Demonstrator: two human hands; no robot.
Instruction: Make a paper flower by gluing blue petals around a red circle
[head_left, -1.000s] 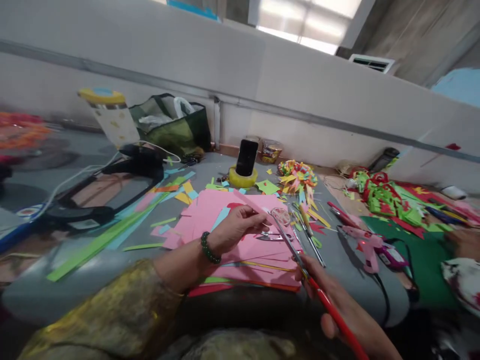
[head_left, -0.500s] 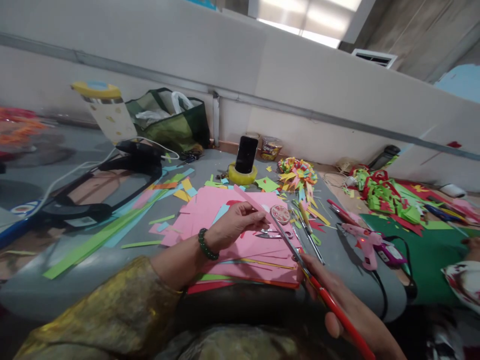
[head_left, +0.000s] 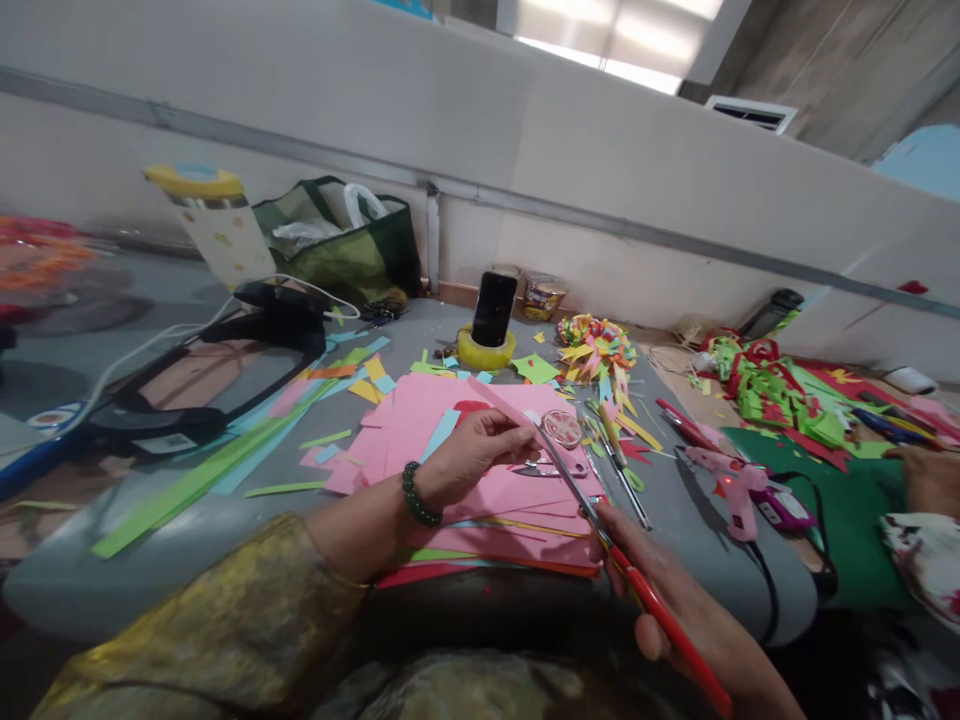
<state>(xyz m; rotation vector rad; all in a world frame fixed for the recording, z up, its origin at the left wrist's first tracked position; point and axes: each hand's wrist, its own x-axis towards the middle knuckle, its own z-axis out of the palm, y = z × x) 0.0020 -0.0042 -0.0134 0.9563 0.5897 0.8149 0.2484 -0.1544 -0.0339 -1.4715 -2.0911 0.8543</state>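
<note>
While, in the head view, the left hand [head_left: 469, 450] pinches one pink strip [head_left: 499, 402] over pink sheets [head_left: 397, 420], right hand [head_left: 664, 568] with grip closed around red-handled tool [head_left: 666, 618], angled toward strip, grey worktop [head_left: 150, 590] beneath, pink glue gun [head_left: 735, 490] rightward.

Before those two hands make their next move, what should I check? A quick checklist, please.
1. Left hand has hold of the pink strip: ok.
2. Right hand has hold of the red-handled scissors: ok.
3. Left hand's fingers clear of the scissors' blades: cannot tell; they look close in this view.
4. Pink paper stack free of loose tools: not ok; small snips lie on it.
5. Pink glue gun apart from the right hand: ok.
</note>
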